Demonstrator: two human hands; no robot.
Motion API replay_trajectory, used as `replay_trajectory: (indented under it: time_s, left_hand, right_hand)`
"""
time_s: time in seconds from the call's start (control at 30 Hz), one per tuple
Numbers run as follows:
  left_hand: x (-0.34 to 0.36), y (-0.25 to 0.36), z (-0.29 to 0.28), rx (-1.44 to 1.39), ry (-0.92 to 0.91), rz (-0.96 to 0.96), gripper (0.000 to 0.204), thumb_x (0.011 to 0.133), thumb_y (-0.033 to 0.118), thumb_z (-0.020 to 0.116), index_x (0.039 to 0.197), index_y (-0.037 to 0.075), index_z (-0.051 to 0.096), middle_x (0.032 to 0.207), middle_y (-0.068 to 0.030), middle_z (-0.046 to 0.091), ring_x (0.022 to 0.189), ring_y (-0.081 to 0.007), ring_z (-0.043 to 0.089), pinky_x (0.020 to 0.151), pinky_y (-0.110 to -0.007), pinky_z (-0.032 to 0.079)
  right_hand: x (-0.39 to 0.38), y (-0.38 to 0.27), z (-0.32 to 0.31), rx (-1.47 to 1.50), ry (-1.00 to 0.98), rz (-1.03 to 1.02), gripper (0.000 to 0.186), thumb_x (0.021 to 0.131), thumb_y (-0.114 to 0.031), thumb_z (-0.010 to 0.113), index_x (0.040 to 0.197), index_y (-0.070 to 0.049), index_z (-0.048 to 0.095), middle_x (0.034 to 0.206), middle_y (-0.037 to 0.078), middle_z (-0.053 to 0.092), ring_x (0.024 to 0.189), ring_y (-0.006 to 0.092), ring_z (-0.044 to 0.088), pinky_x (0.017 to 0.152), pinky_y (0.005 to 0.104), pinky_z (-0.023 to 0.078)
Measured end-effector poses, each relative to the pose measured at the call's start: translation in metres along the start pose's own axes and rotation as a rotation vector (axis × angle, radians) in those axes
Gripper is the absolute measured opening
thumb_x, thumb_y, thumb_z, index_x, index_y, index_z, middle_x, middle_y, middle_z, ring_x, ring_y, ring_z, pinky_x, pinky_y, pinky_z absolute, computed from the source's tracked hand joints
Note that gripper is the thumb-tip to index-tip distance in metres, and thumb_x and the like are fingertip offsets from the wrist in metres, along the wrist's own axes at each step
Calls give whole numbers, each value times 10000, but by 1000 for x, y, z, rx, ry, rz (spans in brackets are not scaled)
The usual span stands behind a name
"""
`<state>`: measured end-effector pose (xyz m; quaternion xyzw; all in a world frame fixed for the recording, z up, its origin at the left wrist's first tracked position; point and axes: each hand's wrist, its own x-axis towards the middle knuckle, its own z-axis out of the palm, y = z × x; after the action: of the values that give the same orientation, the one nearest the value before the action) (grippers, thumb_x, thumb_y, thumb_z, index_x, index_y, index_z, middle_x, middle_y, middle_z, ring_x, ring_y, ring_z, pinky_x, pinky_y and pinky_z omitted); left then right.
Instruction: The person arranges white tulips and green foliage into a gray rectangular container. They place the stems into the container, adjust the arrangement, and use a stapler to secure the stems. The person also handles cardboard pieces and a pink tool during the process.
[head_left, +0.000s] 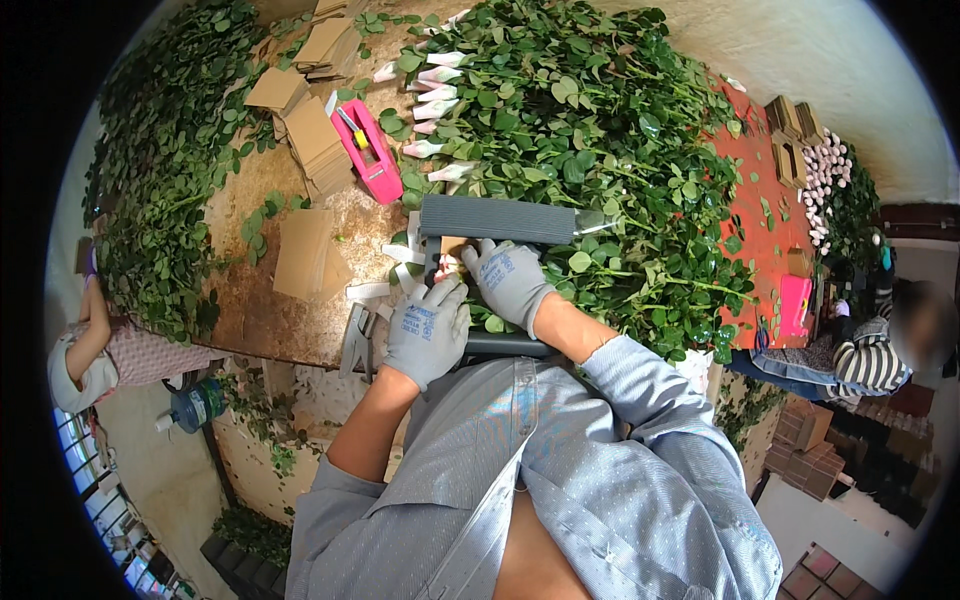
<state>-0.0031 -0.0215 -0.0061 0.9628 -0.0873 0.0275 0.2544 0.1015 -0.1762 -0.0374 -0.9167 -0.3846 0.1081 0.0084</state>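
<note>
Directly before me is a dark frame with a grey ridged bar [497, 219] along its far side. Small pinkish-white rose heads [449, 266] lie inside it, beside a piece of brown cardboard [453, 244]. My left hand [428, 328], in a grey glove, rests at the near side of these heads with its fingers stretched out. From the right, my gloved right hand [508, 285] reaches over the frame. Its fingers are bent and close together against the heads; what they hold is partly hidden. White strips [405, 254] stick out on the frame's left side.
Leafy roses with wrapped heads [440, 90] lie piled beyond the frame. A pink tape dispenser [368, 152], cardboard stacks [312, 145] and loose cardboard sheets [308, 255] are at left. More greenery [165, 150] fills the far left. Co-workers stand at the left and right edges.
</note>
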Motion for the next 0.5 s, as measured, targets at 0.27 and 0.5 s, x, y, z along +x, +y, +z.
replay_trajectory:
  time_s: [0.27,0.5]
  left_hand:
    - [1,-2,0,16,13,26,302,889,153,663,1156,28,728,1220,-104,689,902,-307,638,831,-409,548]
    - [1,-2,1,-31,-25,-26,326,857,127,643,1162,41,716,1238,-111,685,950,-321,651,852,-437,535]
  right_hand:
    - [-3,3,2,41,75,-20,272,900,-172,617,1157,-87,646,1100,203,618,828,346,708,648,473,562]
    - [-5,5,0,92,72,-15,286,885,-175,639,1160,-93,642,1116,186,621,860,351,702,682,461,561]
